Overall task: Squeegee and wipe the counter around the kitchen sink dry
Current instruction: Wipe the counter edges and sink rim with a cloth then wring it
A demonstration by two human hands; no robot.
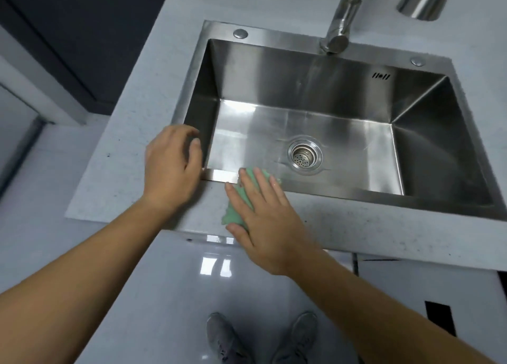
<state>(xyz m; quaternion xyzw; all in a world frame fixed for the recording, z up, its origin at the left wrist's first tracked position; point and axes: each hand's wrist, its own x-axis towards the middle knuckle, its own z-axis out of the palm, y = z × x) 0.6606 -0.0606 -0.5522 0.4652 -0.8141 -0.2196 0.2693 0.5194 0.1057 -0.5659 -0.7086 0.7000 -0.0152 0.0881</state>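
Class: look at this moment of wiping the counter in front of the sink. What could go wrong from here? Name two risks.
1. The right hand presses the green cloth flat at the counter's front edge; a stroke outward might push water onto the glossy floor by the shoes.
2. The cloth overlaps the sink rim, so it could slide into the basin.

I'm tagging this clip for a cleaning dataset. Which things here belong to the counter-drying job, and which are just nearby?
In the job:
- green cloth, pressed flat under the right hand
- counter along the sink's front edge
- sink rim
- left hand, empty, at the sink's corner

Just nearby:
- faucet
- drain strainer
- steel cylinder
- shoes
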